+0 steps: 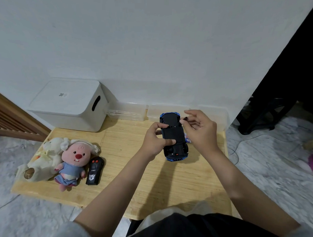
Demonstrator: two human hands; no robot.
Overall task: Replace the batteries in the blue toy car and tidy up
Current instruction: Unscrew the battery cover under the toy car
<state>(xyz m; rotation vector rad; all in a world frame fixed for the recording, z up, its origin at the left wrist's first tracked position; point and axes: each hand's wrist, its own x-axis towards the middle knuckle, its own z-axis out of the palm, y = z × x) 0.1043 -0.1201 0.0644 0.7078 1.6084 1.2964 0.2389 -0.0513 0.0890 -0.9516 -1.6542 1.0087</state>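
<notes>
The blue toy car (173, 133) is held upside down above the wooden table (128, 154), its black underside facing me. My left hand (153, 139) grips the car's left side, thumb across the underside and index finger near the front axle. My right hand (200, 129) is beside the car's right front; its fingertips pinch a small dark piece, which I cannot identify. A white and blue pack of batteries (187, 138) shows partly between the car and my right hand.
A black remote control (95, 171) lies left of centre beside a pink plush toy (72, 162) and a cream plush toy (45, 157). A white lidded storage box (68, 105) and clear plastic containers (128, 110) stand along the wall.
</notes>
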